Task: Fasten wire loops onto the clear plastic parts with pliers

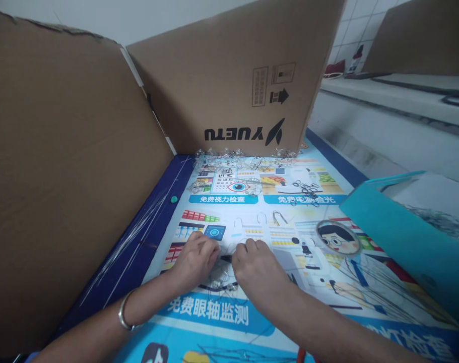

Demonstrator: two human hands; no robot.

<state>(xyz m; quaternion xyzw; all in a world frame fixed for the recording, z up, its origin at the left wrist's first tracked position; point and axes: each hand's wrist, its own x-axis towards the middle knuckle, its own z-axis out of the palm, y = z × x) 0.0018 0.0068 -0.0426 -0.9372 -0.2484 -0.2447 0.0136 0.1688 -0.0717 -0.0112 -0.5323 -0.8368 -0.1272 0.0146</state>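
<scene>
Left fingers (209, 248), hold unclear, right fingers (241, 250) clenching dark tool (226, 258), cardboard panel (221, 91) beyond, turquoise box (391, 229)

1. Left hand (197, 257): fingertips curl out of sight; anything pinched there is not discernible.
2. Right hand (257, 264): fingers conceal most of the dark object (226, 258); its type cannot be determined.
3. Wire cluster (219, 277): partly covered by both hands; strands blurred.
4. Red item (301, 355): cut off by the bottom edge and partly obscured by the right forearm (320, 320).
5. Turquoise box (395, 217): cropped at the right edge; wire tangle (443, 222) inside blurred.
6. Carton label (259, 86): print too small to read.
7. Bottle (355, 59): markings illegible.
</scene>
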